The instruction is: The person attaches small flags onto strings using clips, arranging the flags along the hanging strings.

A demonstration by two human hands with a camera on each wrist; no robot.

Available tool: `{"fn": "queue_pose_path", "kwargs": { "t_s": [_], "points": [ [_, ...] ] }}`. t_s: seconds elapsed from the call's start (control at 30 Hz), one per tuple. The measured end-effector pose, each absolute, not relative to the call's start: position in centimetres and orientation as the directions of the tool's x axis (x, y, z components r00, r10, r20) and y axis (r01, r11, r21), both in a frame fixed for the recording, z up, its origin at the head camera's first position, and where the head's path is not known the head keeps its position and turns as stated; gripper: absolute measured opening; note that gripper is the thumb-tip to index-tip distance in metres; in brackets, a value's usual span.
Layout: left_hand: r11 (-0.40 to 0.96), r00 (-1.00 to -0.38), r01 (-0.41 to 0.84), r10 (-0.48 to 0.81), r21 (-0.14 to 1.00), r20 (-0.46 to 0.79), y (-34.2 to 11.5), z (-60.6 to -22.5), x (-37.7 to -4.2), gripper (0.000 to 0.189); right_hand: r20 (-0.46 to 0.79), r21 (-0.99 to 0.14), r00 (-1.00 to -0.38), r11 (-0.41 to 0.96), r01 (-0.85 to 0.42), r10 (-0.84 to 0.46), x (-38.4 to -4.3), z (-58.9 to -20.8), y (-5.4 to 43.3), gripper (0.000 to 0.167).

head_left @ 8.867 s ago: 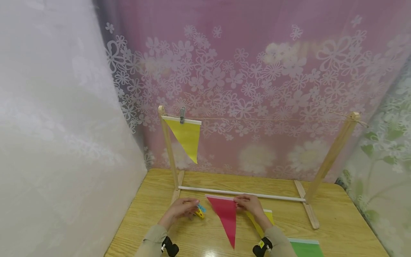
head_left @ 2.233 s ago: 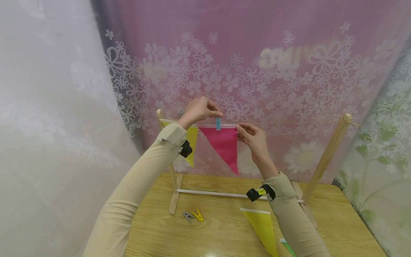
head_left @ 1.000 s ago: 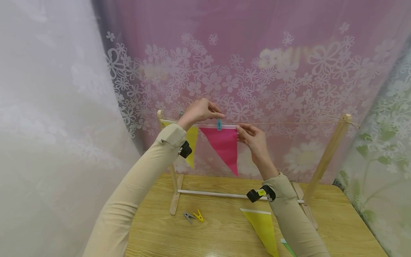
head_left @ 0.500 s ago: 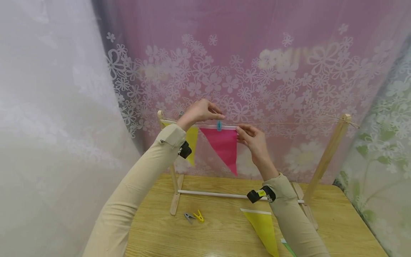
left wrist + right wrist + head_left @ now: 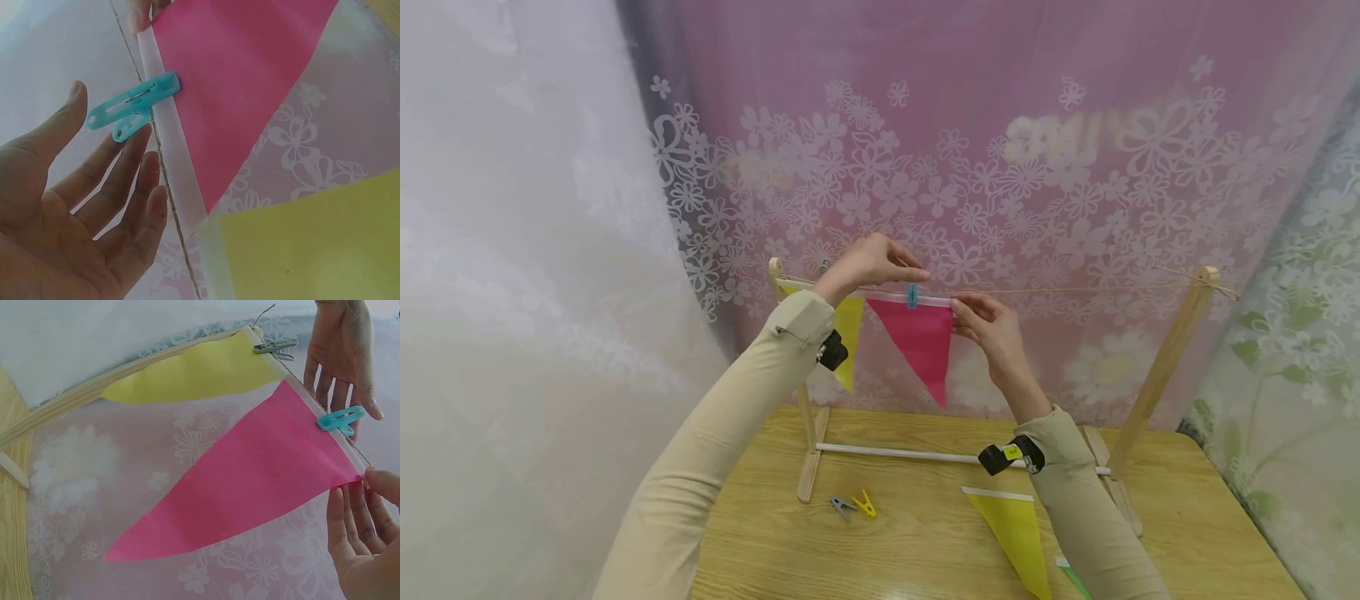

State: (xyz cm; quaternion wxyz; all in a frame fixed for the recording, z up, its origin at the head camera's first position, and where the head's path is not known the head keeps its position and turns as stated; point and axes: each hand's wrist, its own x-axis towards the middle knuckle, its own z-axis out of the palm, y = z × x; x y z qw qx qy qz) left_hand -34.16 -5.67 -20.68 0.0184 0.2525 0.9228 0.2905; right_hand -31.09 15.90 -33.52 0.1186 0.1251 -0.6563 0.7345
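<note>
A pink pennant (image 5: 917,337) hangs at the twine (image 5: 1075,288), its white top edge clamped by a blue clothespin (image 5: 134,103). My left hand (image 5: 874,260) is just behind that clothespin. In the left wrist view its thumb stands apart from the handles, with the fingers (image 5: 109,181) spread below them; whether a fingertip touches the lower handle I cannot tell. My right hand (image 5: 997,333) pinches the pennant's right top corner between thumb and fingers. To the left hangs a yellow pennant (image 5: 200,369) under a grey clothespin (image 5: 275,347), partly hidden by my left forearm in the head view.
Wooden posts (image 5: 1165,367) hold the twine, joined low by a white rod (image 5: 895,452). On the table (image 5: 820,554) lie a grey clothespin (image 5: 842,507), a yellow clothespin (image 5: 865,504), another yellow pennant (image 5: 1011,533) and part of a green one (image 5: 1075,577). A flowered curtain hangs behind.
The pink pennant has risen from above the table to the twine, and the blue clothespin now clamps it. The left hand set two clothespins on the table and has just released the blue one.
</note>
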Motion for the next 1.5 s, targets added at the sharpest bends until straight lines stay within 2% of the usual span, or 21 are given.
{"fn": "queue_pose_path", "kwargs": {
  "t_s": [0.17, 0.5, 1.07, 1.27, 1.37, 1.5],
  "points": [
    [0.692, -0.865, 0.462, 0.489, 0.555, 0.109, -5.6, -20.6, -34.1, 0.034, 0.345, -0.934, -0.939, -0.094, -0.344, 0.004, -31.1, -33.6, 15.9, 0.037],
    [0.694, -0.878, 0.437, 0.469, 0.572, 0.102, -5.6, -20.8, -34.2, 0.044, 0.343, -0.938, -0.939, -0.059, -0.343, 0.009, -31.1, -33.5, 15.9, 0.04],
    [0.669, -0.885, 0.436, 0.44, 0.602, 0.152, -5.5, -21.2, -34.0, 0.048, 0.331, -0.943, -0.943, 0.03, -0.331, 0.001, -31.0, -33.6, 16.2, 0.049],
    [0.587, -0.853, 0.517, 0.414, 0.622, 0.318, -5.8, -21.7, -34.1, 0.04, 0.358, -0.933, -0.934, 0.059, -0.356, 0.018, -30.7, -33.8, 16.6, 0.05],
    [0.526, -0.808, 0.589, 0.375, 0.614, 0.454, -5.9, -22.0, -33.9, 0.032, 0.38, -0.924, -0.924, 0.056, -0.378, 0.05, -30.3, -34.2, 16.9, 0.049],
    [0.441, -0.719, 0.688, 0.312, 0.576, 0.621, -6.2, -22.5, -33.4, 0.025, 0.398, -0.918, -0.909, 0.052, -0.394, 0.125, -29.7, -34.7, 17.6, 0.047]
  ]
}}
